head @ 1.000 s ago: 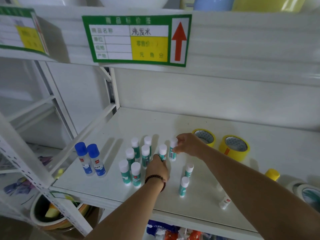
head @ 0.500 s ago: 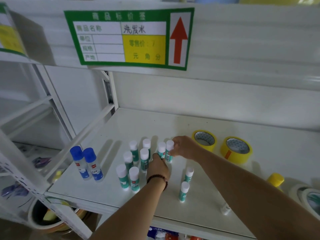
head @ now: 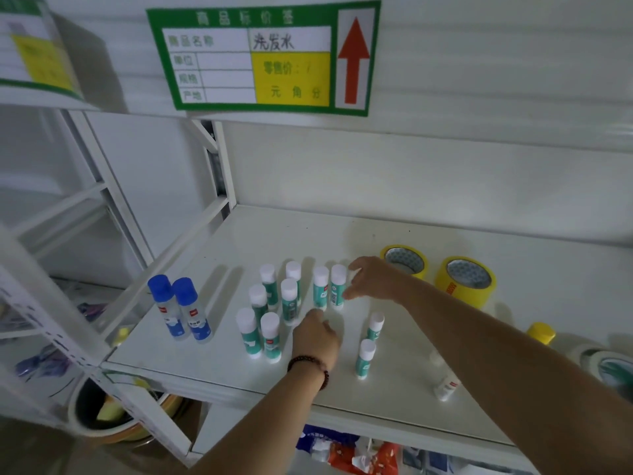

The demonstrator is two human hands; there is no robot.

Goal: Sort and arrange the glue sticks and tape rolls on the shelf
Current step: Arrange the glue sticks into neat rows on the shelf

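Note:
Several green glue sticks with white caps stand grouped in rows on the white shelf. My right hand is at the rightmost stick of the back row, fingers spread, fingertips at its side. My left hand rests on the shelf just in front of the neighbouring stick, fingers loosely curled, holding nothing. Two more green sticks stand apart to the right. Two yellow tape rolls lie flat behind my right arm.
Two blue-capped glue bottles stand at the shelf's left front. A small white stick lies near the front edge, with a yellow cap and a pale tape roll at the far right. A green price label hangs on the shelf above.
My right hand set its glue stick next to the back row and loosened its grip. My left hand let go of the neighbouring stick and drew back toward me.

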